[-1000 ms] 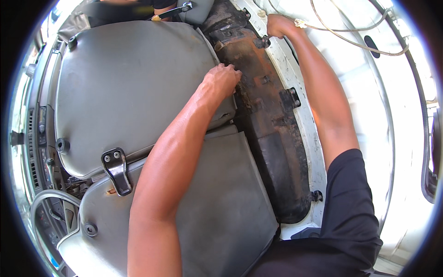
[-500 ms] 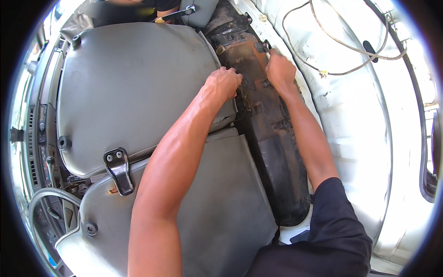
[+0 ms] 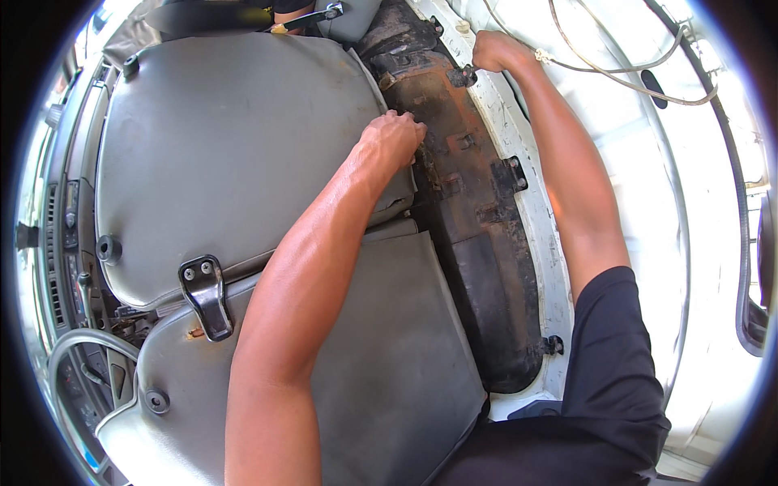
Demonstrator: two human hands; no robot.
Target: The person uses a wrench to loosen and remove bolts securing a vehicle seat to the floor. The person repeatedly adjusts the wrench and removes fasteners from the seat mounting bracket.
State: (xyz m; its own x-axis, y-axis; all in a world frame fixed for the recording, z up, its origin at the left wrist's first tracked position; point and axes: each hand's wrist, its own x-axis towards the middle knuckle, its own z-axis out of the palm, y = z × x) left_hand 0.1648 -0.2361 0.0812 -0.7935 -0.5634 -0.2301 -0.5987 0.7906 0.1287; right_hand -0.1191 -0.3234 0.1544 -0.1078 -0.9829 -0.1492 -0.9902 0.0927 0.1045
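Right grip [image 3: 496, 52] and left grip [image 3: 395, 136] at a long, rust-stained black metal panel [image 3: 478, 251].
Right: fingers curled, any held object hidden, just beside a small black metal bracket [image 3: 463, 77] on a white painted metal rim [image 3: 548, 243]. Left: fingers bent at the edge of a padded grey seat cushion [image 3: 235, 154]; hold cannot be told. Panel: between cushion and rim.

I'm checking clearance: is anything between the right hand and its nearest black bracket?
Nothing visible: the right hand is close beside the bracket, though any contact is unclear. The cable lies on the hand's other side.
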